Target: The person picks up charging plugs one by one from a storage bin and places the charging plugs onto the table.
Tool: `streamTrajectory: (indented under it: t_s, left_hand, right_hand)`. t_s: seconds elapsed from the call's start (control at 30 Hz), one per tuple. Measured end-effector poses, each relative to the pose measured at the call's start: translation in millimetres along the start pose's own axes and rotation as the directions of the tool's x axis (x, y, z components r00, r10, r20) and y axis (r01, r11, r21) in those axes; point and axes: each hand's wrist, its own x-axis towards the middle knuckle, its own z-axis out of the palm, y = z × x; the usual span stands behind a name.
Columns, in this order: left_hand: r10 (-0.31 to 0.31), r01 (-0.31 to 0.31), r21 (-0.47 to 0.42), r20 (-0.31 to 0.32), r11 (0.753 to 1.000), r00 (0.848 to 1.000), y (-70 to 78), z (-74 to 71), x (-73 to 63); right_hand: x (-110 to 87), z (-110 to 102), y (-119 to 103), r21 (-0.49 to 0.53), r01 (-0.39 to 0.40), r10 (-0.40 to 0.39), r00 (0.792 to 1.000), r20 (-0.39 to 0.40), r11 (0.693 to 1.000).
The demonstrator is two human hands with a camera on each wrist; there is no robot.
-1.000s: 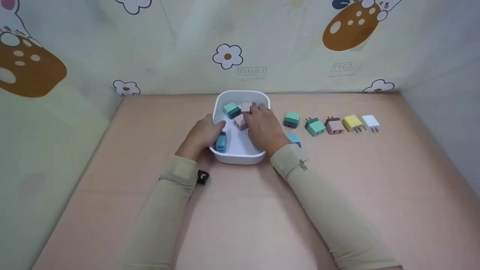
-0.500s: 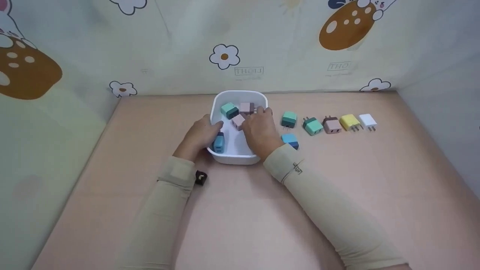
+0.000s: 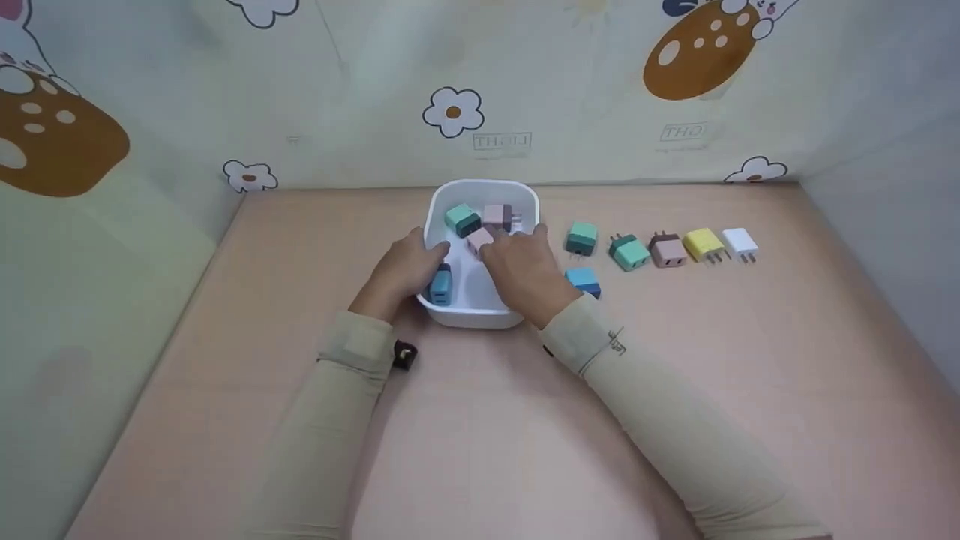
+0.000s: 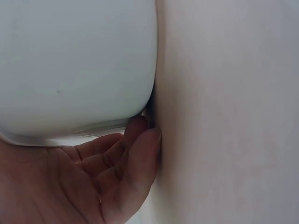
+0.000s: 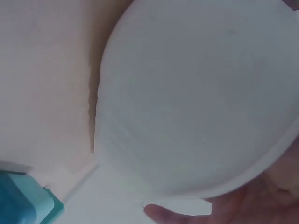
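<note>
Left hand [image 3: 401, 266] is gripping the white tray [image 3: 472, 319] at nine o'clock, fingers curling under its edge. Right hand [image 3: 525, 270] is reaching in from four o'clock over a pink adapter [image 3: 478, 241] near the centre; whether its fingers are pinching, I can't tell! Three other adapters [image 3: 441, 286] are lying inside at eleven, one and eight; six outer adapters [image 3: 703, 245] are sitting toward three o'clock, so work is looking partway.

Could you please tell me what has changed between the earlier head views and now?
The right hand has drawn slightly toward the person, uncovering more of the rear pink plug adapter; whether it grips the nearer pink adapter is unclear. The left hand stays on the white bin, whose green adapter and blue adapter lie as before.
</note>
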Motion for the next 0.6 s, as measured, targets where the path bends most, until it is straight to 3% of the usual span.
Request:
streamTrajectory:
  t_s: [0.1,0.23,0.4,0.5,0.6]
  left_hand:
    - [-0.015,0.015,0.004,0.004,1.0,1.0,0.8,0.7,0.7]
    - [-0.029,0.029,0.015,0.007,0.999,1.0,0.2,0.8,0.9]
    - [-0.037,0.037,0.019,0.004,0.999,0.999,0.4,1.5,1.3]
    - [-0.044,0.044,0.017,0.003,0.999,0.999,1.0,1.7,1.1]
    - [-0.047,0.047,0.015,0.004,0.999,0.999,1.4,1.5,1.3]
  right_hand:
    - [-4.6,1,6,0.146,0.009,0.004,0.996,-0.084,0.989]
    - [-12.7,-1,15,0.339,0.028,0.028,0.987,-0.16,0.941]
    - [-28.9,-8,26,0.563,0.027,0.103,0.975,-0.198,0.826]
    - [-39.6,-12,34,0.631,0.024,0.14,0.968,-0.208,0.776]
    - [-48.3,-14,42,0.63,0.01,0.171,0.959,-0.226,0.777]
